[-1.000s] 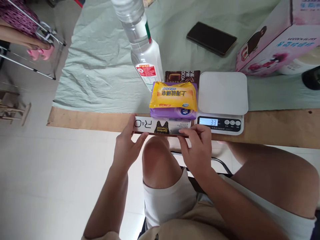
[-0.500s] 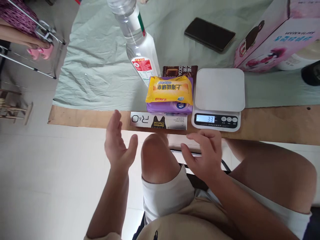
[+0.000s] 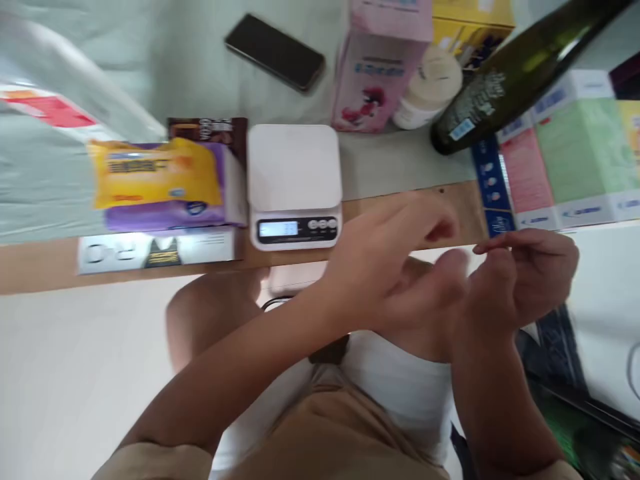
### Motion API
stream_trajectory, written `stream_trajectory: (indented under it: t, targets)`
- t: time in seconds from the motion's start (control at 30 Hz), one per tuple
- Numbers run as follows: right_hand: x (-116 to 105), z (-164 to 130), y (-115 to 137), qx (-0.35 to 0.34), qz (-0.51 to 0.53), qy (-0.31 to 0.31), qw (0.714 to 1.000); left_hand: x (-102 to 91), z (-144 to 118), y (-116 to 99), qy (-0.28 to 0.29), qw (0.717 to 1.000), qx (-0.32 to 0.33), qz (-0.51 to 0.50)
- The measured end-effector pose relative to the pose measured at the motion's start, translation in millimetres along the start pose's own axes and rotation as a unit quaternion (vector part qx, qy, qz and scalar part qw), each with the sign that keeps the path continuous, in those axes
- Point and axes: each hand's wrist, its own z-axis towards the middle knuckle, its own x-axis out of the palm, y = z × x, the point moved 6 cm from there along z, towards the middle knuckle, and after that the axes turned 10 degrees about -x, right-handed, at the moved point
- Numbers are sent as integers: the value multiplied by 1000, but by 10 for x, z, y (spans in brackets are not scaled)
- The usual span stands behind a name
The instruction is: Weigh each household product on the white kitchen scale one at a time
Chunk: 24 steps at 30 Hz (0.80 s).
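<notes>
My left hand [image 3: 395, 260], blurred, reaches across just right of the kitchen scale [image 3: 294, 167], thumb and fingers apart and nothing in it. My right hand [image 3: 525, 277] hovers at the table's front edge before the colored boxes, its fingers loosely curled and nothing seen in them. The two hands are close together. The white scale shows a lit display and an unloaded plate. Left of it, a yellow soap packet [image 3: 157, 175] lies on a purple pack [image 3: 165, 219]. A silver toothpaste box [image 3: 113, 250] lies in front, and a brown cocoa packet [image 3: 235, 137] behind.
A black phone [image 3: 275, 52] lies at the back. To the right stand a pink box [image 3: 367, 80], a white jar [image 3: 430, 87], a yellow box [image 3: 473, 27], a tilted-looking green bottle [image 3: 500, 87] and a green-and-pink box [image 3: 575, 153]. A clear bottle [image 3: 65, 80] is at far left.
The view has swung right, bringing the green bottle and colored boxes into sight. Both hands have moved right; my left hand has passed from left of the toothpaste box to right of the scale.
</notes>
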Motion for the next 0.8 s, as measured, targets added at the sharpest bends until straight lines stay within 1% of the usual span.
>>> stream_trajectory:
  t: [0.03, 0.1, 0.17, 0.23, 0.3, 0.4, 0.47, 0.57, 0.67, 0.73, 0.8]
  targets:
    - [-131, 50, -147, -1, -6, -29, 1000, 295, 127, 29, 26, 1000, -5, -13]
    - [-383, 152, -413, -15, -21, -73, 997, 839, 337, 119, 59, 997, -39, -43]
    - [-590, 251, -654, -21, -47, -86, 995, 1306, 484, 212, 84, 991, -73, -71]
    - [-728, 336, -849, -16, -79, -76, 994, 1659, 578, 282, 97, 987, -92, -91]
    - [-782, 400, -966, -12, -127, -53, 990, 1887, 634, 337, 99, 985, -102, -102]
    - [-726, 459, -1021, 12, -201, -16, 979, 2066, 666, 410, 110, 982, -108, -109]
    - [-666, 486, -1008, 36, -216, -19, 976, 2109, 665, 458, 110, 982, -103, -116]
    - [-588, 522, -972, 52, -164, -51, 984, 2111, 653, 526, 93, 983, -98, -124]
    - [-549, 538, -939, 32, -72, -85, 993, 2078, 646, 568, 81, 984, -122, -99]
    - [-572, 515, -912, 9, -25, -106, 994, 2028, 649, 565, 74, 984, -147, -64]
    - [-639, 453, -901, 10, -3, -119, 993, 1942, 648, 554, 45, 984, -171, -33]
